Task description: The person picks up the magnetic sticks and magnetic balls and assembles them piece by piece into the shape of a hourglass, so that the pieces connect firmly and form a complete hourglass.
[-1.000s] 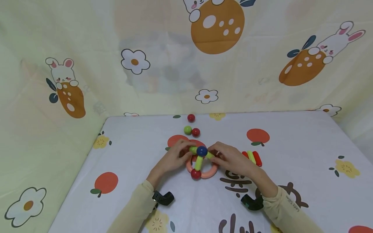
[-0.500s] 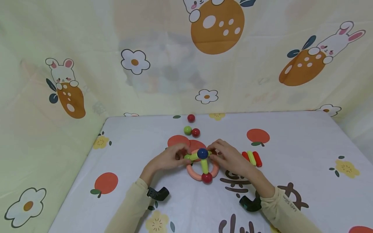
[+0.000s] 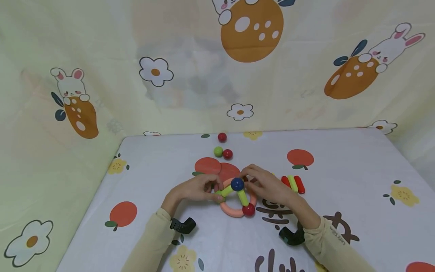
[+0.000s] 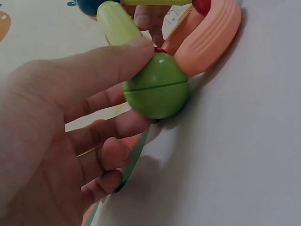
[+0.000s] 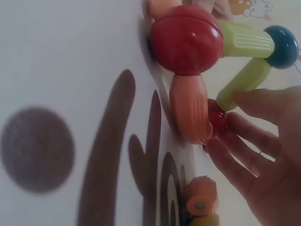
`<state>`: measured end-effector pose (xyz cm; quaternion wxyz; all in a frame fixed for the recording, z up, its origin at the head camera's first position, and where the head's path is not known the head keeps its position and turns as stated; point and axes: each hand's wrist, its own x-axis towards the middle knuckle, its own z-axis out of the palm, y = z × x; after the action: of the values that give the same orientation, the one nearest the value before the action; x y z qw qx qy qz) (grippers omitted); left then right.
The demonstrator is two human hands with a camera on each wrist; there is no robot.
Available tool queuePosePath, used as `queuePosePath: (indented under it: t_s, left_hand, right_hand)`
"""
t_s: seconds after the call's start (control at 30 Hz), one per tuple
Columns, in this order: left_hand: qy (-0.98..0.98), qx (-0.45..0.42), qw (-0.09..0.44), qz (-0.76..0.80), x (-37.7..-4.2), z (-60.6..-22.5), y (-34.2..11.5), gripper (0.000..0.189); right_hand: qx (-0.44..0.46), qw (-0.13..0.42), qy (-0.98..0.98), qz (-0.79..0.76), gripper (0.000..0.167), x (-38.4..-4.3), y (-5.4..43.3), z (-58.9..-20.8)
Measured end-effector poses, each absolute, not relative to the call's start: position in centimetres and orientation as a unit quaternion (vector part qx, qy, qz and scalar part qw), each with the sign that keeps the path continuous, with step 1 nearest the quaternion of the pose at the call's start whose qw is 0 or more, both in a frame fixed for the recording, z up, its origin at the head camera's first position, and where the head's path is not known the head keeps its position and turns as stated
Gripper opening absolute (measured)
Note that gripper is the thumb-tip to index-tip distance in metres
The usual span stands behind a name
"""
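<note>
Red ball [image 5: 216, 116], right-wrist frame centre-right: part-hidden behind orange arc [image 5: 189, 106]. Right hand [image 3: 266, 185], fingers clamped on ball and lime rod [image 5: 245, 82]; left hand [image 3: 193, 189] angled inward, pinching green ball [image 4: 159, 92].

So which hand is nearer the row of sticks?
Right. The right hand is just left of the row of sticks; the left hand is farther left, across the ring.
</note>
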<state>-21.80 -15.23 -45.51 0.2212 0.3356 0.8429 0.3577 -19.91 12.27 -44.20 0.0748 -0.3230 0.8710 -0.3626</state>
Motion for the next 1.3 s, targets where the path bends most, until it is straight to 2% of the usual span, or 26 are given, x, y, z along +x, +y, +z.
queuePosePath:
  t_s: [0.13, 0.4, 0.63, 0.8, 1.13, 1.3]
  left_hand:
    - [0.838, 0.337, 0.233, 0.36, -21.8, -45.5, -15.4, 0.024]
    - [0.835, 0.359, 0.222, 0.354, -21.8, -45.6, -15.6, 0.007]
    - [0.821, 0.36, 0.213, 0.387, -22.1, -46.2, -15.7, 0.009]
    - [0.822, 0.342, 0.196, 0.41, -22.3, -47.0, -15.4, 0.011]
    - [0.84, 0.309, 0.135, 0.426, -22.1, -47.8, -14.8, 0.003]
    - [0.841, 0.302, 0.117, 0.433, -22.0, -48.0, -14.7, 0.004]
  right_hand:
    - [-0.337, 0.073, 0.866, -0.363, 0.026, -19.9, 12.6, -43.8]
    - [-0.282, 0.075, 0.88, -0.376, 0.024, -20.6, 16.3, -42.2]
    - [-0.254, 0.073, 0.908, -0.326, 0.026, -21.2, 19.8, -41.6]
    - [-0.222, 0.1, 0.918, -0.313, 0.026, -21.3, 22.0, -41.1]
    - [-0.186, 0.2, 0.917, -0.29, 0.034, -20.9, 24.6, -40.9]
    - [-0.175, 0.212, 0.921, -0.276, 0.038, -21.1, 25.1, -41.3]
